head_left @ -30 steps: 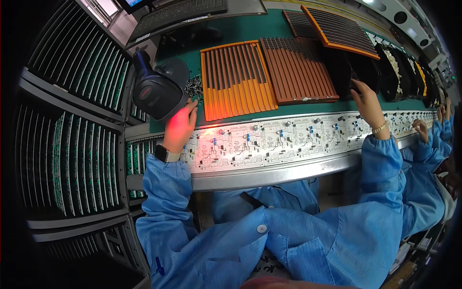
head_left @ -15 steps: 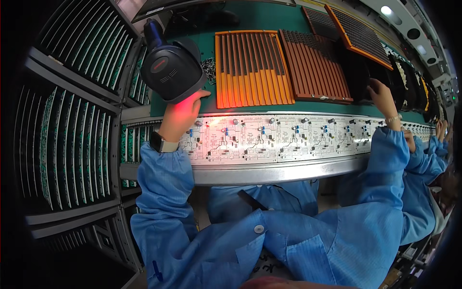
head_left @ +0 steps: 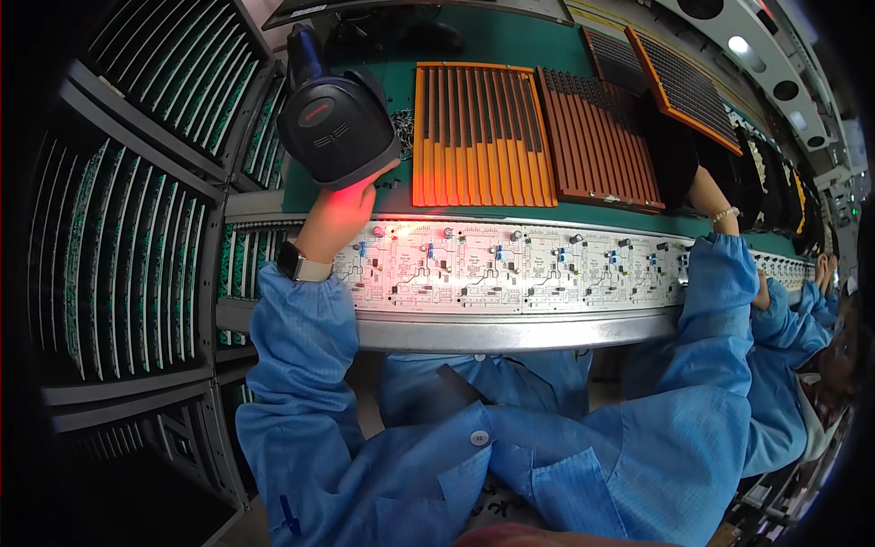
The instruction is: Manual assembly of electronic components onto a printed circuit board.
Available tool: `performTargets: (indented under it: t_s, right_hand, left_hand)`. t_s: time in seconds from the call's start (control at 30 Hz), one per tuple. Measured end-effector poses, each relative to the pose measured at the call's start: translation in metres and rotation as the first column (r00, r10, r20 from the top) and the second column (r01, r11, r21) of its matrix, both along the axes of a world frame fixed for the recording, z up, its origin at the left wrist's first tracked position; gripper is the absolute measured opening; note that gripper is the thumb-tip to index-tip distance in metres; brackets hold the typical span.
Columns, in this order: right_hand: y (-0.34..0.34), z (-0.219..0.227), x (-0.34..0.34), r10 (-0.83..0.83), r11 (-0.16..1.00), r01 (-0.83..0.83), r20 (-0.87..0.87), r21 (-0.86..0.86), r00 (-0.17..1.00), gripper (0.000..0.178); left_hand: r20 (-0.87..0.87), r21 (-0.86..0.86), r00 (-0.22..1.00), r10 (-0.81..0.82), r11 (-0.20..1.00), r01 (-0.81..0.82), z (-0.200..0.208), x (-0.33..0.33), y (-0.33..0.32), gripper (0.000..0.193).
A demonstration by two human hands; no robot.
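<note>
My left hand [head_left: 337, 219] is beneath the head of a black barcode scanner [head_left: 335, 132], lit by its red light. One finger reaches out past the scanner's edge, close to a few small dark parts [head_left: 392, 184] on the green mat. The rest of that hand's fingers are partly covered by the scanner. My right hand [head_left: 708, 195] reaches in at a black bin [head_left: 676, 162] beside the brown tray, and its fingertips are out of sight in the dark. Below both hands runs a row of white circuit boards [head_left: 483, 273] fitted with blue and black components.
An orange slotted tray [head_left: 483, 173] and a brown slotted tray [head_left: 606, 169] hold dark parts. Another orange-framed tray [head_left: 684, 87] is tilted above the bins. Racks of boards [head_left: 128, 264] stand at left. A metal rail [head_left: 519, 333] edges the line. A co-worker's sleeve [head_left: 784, 319] is at right.
My right hand has moved lower and further into the black bin, so its fingers no longer show. My left hand has shifted slightly, uncovering small dark parts on the mat.
</note>
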State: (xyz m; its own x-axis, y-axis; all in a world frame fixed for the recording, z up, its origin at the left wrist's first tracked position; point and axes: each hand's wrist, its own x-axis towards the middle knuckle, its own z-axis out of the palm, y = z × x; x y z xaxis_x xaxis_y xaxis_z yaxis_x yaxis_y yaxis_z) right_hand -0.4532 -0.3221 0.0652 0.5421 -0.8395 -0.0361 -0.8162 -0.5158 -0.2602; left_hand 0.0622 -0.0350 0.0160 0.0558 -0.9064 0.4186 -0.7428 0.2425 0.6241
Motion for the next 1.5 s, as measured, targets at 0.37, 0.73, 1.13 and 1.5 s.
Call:
performTargets:
  t_s: [0.37,0.73,1.13,1.5]
  right_hand:
    - [-0.007,-0.011,-0.007,0.049,0.997,-0.049,-0.007,-0.067,0.999,0.033]
    - [0.007,-0.002,0.015,-0.002,0.999,-0.002,0.077,0.045,0.997,0.029]
    - [-0.017,-0.001,0.007,-0.071,0.976,0.061,-0.042,-0.207,0.997,0.023]
    - [-0.002,-0.003,0.012,-0.091,0.924,0.123,0.104,-0.362,0.990,0.032]
  left_hand:
    - [-0.024,0.044,1.000,-0.006,0.999,0.007,-0.005,0.005,0.001,0.037]
    - [0.085,0.012,0.996,-0.002,1.000,0.001,-0.011,0.010,0.000,0.034]
    - [-0.088,-0.027,0.995,-0.050,0.998,0.048,-0.012,0.013,0.000,0.029]
    - [-0.093,-0.067,0.994,-0.054,0.997,0.048,-0.021,0.020,-0.003,0.025]
